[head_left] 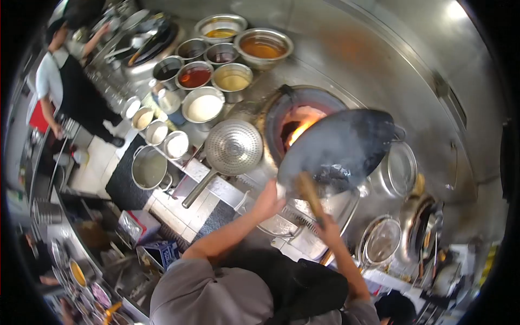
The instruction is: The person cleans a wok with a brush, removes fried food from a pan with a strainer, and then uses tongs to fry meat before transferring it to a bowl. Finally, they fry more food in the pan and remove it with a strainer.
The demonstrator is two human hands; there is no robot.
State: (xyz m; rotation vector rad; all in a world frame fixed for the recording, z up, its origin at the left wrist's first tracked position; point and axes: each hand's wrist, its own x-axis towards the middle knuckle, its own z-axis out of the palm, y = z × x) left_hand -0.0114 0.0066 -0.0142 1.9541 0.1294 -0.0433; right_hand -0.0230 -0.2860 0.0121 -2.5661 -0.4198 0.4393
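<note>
A large dark wok (333,143) is tilted over the burner (275,111), with steam or smoke about it and wet, shiny patches inside. My left hand (270,201) is closed on its near left edge, where something pale, perhaps a cloth, shows at the fingers. In my right hand (328,230) is a tan wok brush (309,194), its head against the lower part of the wok. Orange flame (303,127) burns in the burner ring behind the wok. To the left of the burner lies a perforated metal strainer (234,146) with a long handle.
Several metal pots of sauces (195,75) and a wide bowl of amber liquid (264,47) stand behind left. A pot (150,167) sits lower left. Sieves (382,241) lie at right. A co-worker in a dark apron (81,81) stands far left; another head (395,307) shows lower right.
</note>
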